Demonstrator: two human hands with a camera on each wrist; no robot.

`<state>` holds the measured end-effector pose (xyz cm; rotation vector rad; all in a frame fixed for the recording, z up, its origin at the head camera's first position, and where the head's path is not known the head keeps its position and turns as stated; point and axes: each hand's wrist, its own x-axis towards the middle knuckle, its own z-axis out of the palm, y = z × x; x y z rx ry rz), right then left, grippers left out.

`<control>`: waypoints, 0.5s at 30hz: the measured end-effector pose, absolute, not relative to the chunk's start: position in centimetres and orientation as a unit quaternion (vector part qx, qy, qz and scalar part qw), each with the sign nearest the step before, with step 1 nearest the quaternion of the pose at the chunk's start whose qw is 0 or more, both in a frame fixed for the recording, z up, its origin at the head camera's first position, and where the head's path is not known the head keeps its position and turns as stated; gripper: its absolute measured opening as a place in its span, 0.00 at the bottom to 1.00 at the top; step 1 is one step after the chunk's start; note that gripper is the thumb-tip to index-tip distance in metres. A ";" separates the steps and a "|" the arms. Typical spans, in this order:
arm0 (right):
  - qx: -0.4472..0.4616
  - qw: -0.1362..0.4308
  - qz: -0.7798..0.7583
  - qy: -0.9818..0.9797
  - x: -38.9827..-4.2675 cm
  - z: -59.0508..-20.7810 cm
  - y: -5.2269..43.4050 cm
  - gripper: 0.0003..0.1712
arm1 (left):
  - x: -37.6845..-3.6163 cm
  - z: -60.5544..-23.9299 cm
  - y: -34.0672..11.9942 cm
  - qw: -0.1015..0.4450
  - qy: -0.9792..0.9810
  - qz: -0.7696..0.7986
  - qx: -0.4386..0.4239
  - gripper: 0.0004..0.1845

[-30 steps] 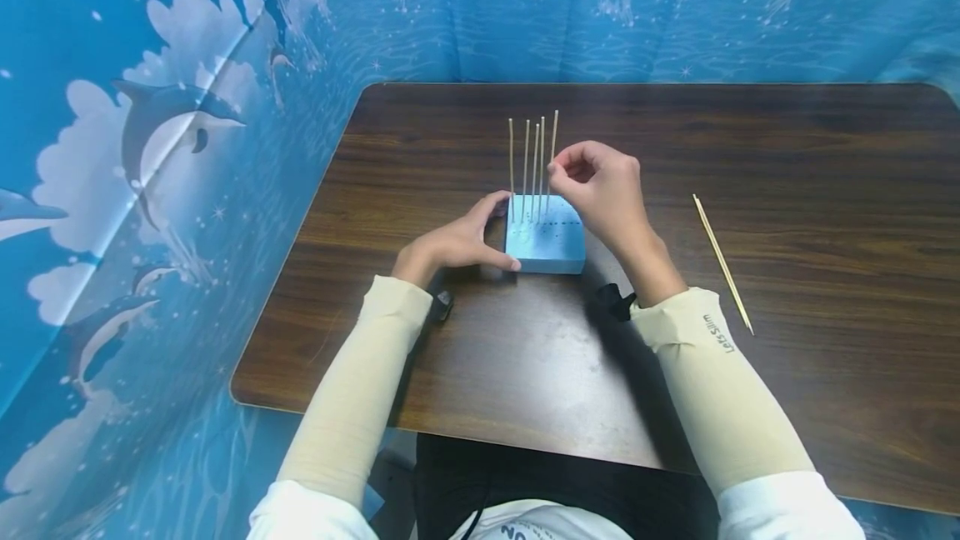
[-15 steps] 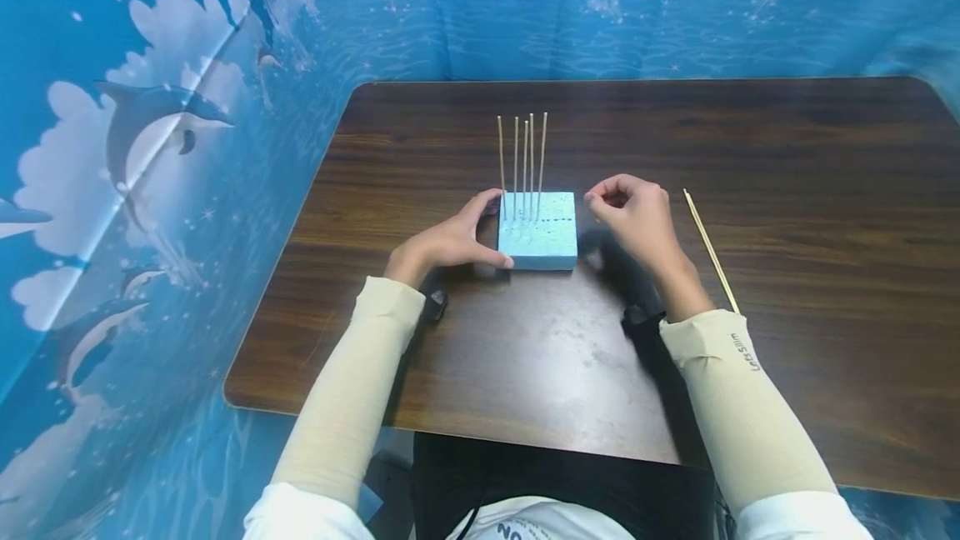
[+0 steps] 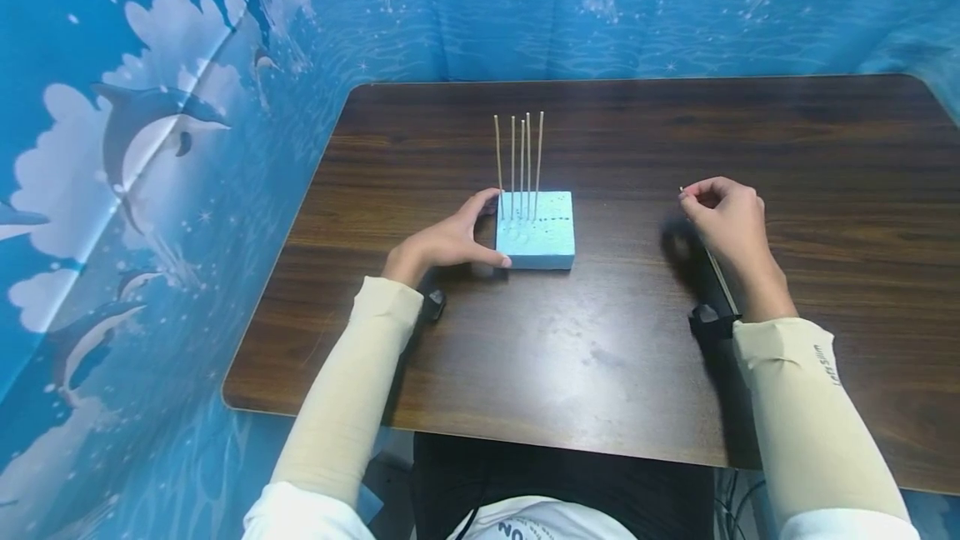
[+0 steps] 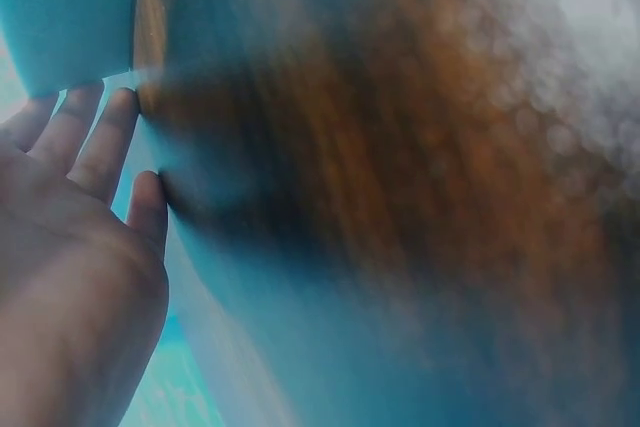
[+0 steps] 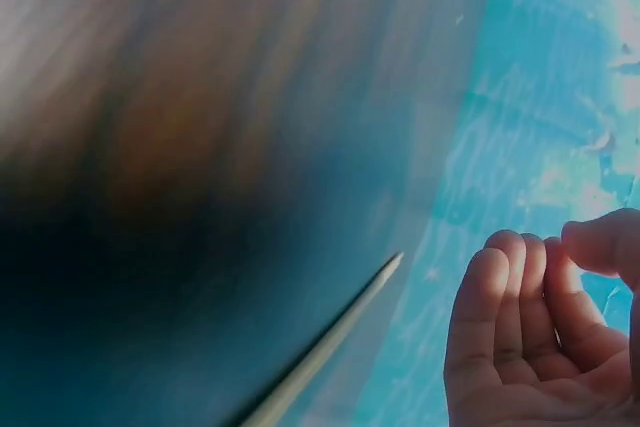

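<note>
A light-blue foam block (image 3: 551,232) rests on the table, with several thin wooden skewers (image 3: 522,157) standing upright in its left part. My left hand (image 3: 450,240) holds the block at its left side, thumb at the front corner and fingers toward the back corner. In the left wrist view, fingertips of the left hand (image 4: 85,237) meet the block's edge (image 4: 70,17). To the right, my right hand (image 3: 731,223) is above a lying skewer (image 3: 722,280), thumb and forefinger close together near its far tip. The right wrist view shows a pointed skewer (image 5: 335,337) apart from the right hand's fingers (image 5: 475,312).
The brown wood-grain table (image 3: 600,373) has rounded corners. A blue curtain printed with dolphins (image 3: 172,132) hangs along the left and back. Small dark wrist cameras are strapped on both wrists, the right one (image 3: 708,319) close to the lying skewer.
My right hand has let go of an upright skewer at the block and moved right to the lying skewer. The left hand has stayed at the block, and the view has shifted slightly.
</note>
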<state>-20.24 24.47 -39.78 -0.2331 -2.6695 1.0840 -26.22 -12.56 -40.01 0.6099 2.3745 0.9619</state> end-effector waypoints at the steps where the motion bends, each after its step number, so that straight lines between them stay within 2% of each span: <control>1: -0.081 0.121 0.364 -0.920 -20.1 -39.9 24.8 0.16 | -26.2 -40.0 -12.6 0.252 0.872 0.354 0.224 0.62; 9: -0.055 0.099 0.299 -0.947 -20.0 -40.7 26.5 0.16 | -26.2 -40.0 -12.8 0.257 0.867 0.364 0.225 0.61; 15: -0.047 0.053 0.266 -0.961 -19.6 -41.2 27.4 0.16 | -26.4 -40.0 -12.8 0.258 0.867 0.360 0.230 0.61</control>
